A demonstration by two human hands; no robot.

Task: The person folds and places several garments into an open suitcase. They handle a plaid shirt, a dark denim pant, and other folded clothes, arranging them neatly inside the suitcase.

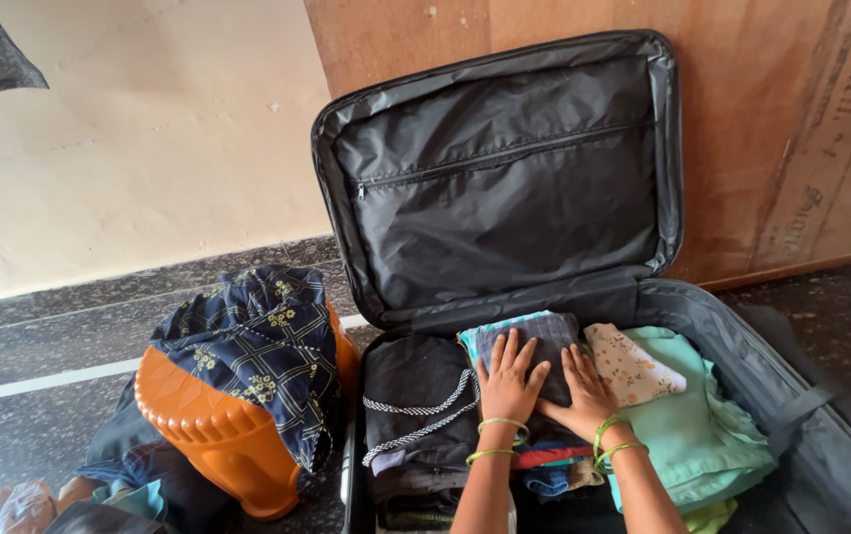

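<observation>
I'm looking down at a dark speckled stone floor [40,346] that meets a cream wall, with a brown wooden panel [762,119] at the right behind an open suitcase [801,415]. At the far left of the floor an orange plastic stool [213,425] lies tipped, a navy patterned cloth [257,341] draped over it. In the suitcase's left part sits a stack of black clothes [411,381] crossed by a braided cord. In the middle, my left hand [510,381] and right hand [584,391] lie flat on a folded grey-blue garment [534,331], fingers spread, gripping nothing. Mint-green clothes [697,415] fill the right side. I judge the garment soft, light and limp; I'd hold it under its folded edges so it keeps shape.
</observation>
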